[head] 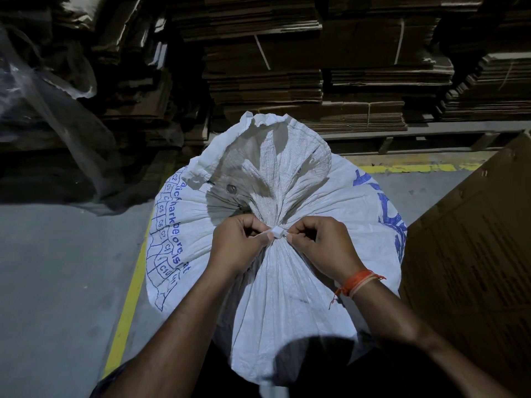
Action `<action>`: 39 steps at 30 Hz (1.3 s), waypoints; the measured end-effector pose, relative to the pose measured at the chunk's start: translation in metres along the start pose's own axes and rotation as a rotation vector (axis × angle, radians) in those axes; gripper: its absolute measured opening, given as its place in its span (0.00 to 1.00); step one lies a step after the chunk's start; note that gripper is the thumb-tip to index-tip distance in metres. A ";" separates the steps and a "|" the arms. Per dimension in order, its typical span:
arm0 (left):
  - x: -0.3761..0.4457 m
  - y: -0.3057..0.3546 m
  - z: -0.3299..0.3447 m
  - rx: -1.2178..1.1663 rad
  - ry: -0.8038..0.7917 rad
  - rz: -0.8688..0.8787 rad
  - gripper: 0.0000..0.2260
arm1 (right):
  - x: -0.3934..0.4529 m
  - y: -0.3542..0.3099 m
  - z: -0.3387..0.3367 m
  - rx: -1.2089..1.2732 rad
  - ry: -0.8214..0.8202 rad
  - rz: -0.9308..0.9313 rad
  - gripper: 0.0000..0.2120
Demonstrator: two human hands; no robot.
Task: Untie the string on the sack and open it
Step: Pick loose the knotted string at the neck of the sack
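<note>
A large white woven sack (287, 282) with blue print stands upright in front of me, its neck gathered and bound by a white string (277, 231) with a knot at the middle. Above the tie the sack's mouth fans out in a crumpled flap (273, 156). My left hand (238, 242) pinches a flat end of the string just left of the knot. From the other side, my right hand (319, 245) grips the string at the knot's right edge with its fingertips. An orange thread band circles my right wrist.
Stacks of flattened cardboard (316, 67) on a pallet fill the back. A big brown carton (474, 268) stands close on the right of the sack. Clear plastic sheeting (43, 96) hangs at the left. A yellow line (132, 288) runs along the grey floor.
</note>
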State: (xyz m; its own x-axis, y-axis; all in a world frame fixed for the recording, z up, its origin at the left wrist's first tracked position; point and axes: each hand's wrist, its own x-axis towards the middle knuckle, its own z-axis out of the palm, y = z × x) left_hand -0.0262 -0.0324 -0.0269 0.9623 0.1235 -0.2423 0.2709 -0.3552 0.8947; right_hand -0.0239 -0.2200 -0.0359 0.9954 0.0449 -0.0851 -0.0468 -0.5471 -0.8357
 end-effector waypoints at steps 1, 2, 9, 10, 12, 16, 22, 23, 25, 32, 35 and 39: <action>0.000 0.000 0.000 -0.003 -0.001 -0.001 0.04 | 0.000 0.000 -0.002 0.006 -0.019 0.006 0.03; 0.000 0.000 0.000 -0.008 -0.003 -0.003 0.04 | 0.000 -0.001 -0.004 0.008 -0.042 0.012 0.03; 0.001 -0.001 0.000 -0.031 -0.009 -0.010 0.05 | 0.002 0.001 -0.021 0.005 -0.138 0.056 0.03; 0.001 -0.001 0.000 -0.030 -0.011 -0.008 0.05 | 0.003 0.002 -0.021 -0.009 -0.140 0.051 0.03; 0.002 -0.003 -0.001 -0.026 -0.015 -0.005 0.05 | 0.004 0.004 -0.020 -0.034 -0.135 0.030 0.03; 0.003 -0.005 0.000 -0.023 -0.013 -0.002 0.05 | 0.006 0.006 -0.015 -0.066 -0.113 0.002 0.05; 0.004 -0.006 -0.001 -0.007 -0.015 0.004 0.05 | 0.004 0.005 -0.011 -0.093 -0.092 -0.029 0.08; 0.004 -0.006 0.000 -0.007 -0.015 0.004 0.04 | 0.004 0.005 -0.010 -0.094 -0.089 -0.031 0.08; 0.003 -0.005 0.000 0.000 -0.013 0.004 0.04 | 0.004 0.004 -0.009 -0.093 -0.078 -0.037 0.08; 0.002 -0.003 0.000 0.017 -0.006 0.010 0.04 | 0.003 0.006 -0.003 -0.104 -0.033 -0.043 0.05; 0.003 -0.003 0.000 0.010 -0.004 0.009 0.04 | 0.003 0.006 0.001 -0.117 0.004 -0.045 0.03; 0.004 -0.005 0.000 0.009 -0.005 0.009 0.04 | 0.001 0.006 0.005 -0.130 0.027 -0.050 0.03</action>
State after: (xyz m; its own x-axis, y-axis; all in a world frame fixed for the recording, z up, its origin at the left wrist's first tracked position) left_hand -0.0237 -0.0302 -0.0324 0.9647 0.1154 -0.2366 0.2627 -0.3643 0.8934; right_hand -0.0236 -0.2192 -0.0431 0.9981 0.0536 -0.0292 0.0125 -0.6482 -0.7614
